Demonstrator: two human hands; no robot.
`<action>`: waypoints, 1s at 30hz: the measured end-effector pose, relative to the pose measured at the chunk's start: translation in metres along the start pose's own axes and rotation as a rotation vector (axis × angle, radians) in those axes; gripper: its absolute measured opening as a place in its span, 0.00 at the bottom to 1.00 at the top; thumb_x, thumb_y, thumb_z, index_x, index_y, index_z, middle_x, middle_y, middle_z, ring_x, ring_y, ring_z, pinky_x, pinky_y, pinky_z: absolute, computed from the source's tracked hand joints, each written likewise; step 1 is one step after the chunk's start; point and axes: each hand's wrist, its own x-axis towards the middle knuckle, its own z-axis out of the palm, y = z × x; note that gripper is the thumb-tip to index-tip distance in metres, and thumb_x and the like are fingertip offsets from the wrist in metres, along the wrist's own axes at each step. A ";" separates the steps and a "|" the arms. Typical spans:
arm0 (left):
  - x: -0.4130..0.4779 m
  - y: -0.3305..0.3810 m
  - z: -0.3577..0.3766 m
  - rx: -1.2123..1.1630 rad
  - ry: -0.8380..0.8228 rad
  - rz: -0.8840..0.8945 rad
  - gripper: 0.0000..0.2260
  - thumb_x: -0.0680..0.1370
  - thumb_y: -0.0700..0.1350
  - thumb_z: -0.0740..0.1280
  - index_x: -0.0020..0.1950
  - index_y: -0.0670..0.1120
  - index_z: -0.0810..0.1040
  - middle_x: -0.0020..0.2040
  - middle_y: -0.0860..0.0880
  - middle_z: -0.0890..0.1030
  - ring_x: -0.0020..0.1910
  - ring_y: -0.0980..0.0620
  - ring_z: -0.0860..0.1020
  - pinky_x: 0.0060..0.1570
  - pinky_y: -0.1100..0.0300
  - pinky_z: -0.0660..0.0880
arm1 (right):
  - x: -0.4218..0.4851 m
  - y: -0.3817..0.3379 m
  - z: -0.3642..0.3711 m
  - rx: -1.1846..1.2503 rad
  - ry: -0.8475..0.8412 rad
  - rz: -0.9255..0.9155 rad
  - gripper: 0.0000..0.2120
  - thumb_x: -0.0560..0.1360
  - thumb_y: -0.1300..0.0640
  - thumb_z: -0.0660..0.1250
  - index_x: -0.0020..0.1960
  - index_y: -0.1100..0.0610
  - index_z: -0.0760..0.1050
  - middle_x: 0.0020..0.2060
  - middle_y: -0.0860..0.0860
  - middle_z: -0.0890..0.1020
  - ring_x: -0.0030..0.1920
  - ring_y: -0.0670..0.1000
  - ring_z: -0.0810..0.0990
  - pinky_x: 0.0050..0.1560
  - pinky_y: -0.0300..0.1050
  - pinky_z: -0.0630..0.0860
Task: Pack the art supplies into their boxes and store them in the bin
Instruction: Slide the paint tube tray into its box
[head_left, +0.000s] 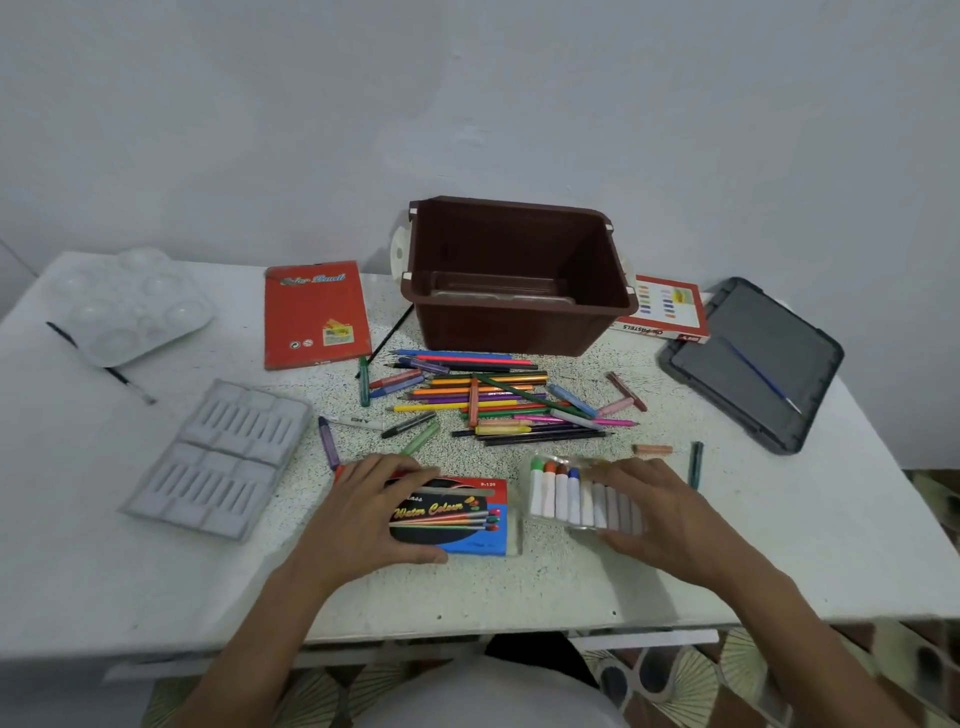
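Note:
My left hand (371, 512) grips the left end of a blue and red water colour box (462, 519) lying flat near the table's front edge. My right hand (665, 512) holds a clear tray of paint tubes (566, 496) just right of that box, fingers over its right half. A loose heap of coloured pencils and crayons (498, 400) lies behind both hands. The brown bin (514, 275) stands open at the back centre, with something flat lying in its bottom.
A grey moulded tray (223, 457) lies at the left, a white palette (130, 306) with a brush at the far left, a red pencil box (314, 314) behind. An oil pastels box (670, 312) and the grey bin lid (753, 364) with a brush sit at the right.

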 end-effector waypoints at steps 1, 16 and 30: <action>0.000 0.000 0.000 -0.001 0.003 0.003 0.42 0.65 0.80 0.60 0.71 0.55 0.72 0.62 0.56 0.73 0.62 0.56 0.69 0.61 0.62 0.57 | -0.001 -0.003 0.003 -0.004 -0.009 -0.011 0.31 0.71 0.34 0.64 0.72 0.42 0.69 0.64 0.47 0.75 0.60 0.51 0.72 0.54 0.45 0.72; -0.002 0.000 0.000 -0.017 0.009 -0.006 0.43 0.64 0.81 0.60 0.72 0.56 0.72 0.64 0.57 0.72 0.63 0.57 0.67 0.62 0.61 0.58 | -0.006 0.002 0.034 -0.180 -0.045 -0.062 0.28 0.69 0.37 0.70 0.68 0.40 0.71 0.56 0.50 0.78 0.53 0.53 0.76 0.48 0.49 0.77; -0.002 0.000 0.000 -0.043 0.030 -0.002 0.43 0.64 0.80 0.61 0.71 0.55 0.73 0.63 0.58 0.73 0.62 0.57 0.67 0.62 0.61 0.58 | -0.008 -0.004 0.031 -0.162 0.021 -0.072 0.26 0.71 0.35 0.65 0.68 0.41 0.72 0.57 0.51 0.78 0.53 0.54 0.76 0.48 0.50 0.78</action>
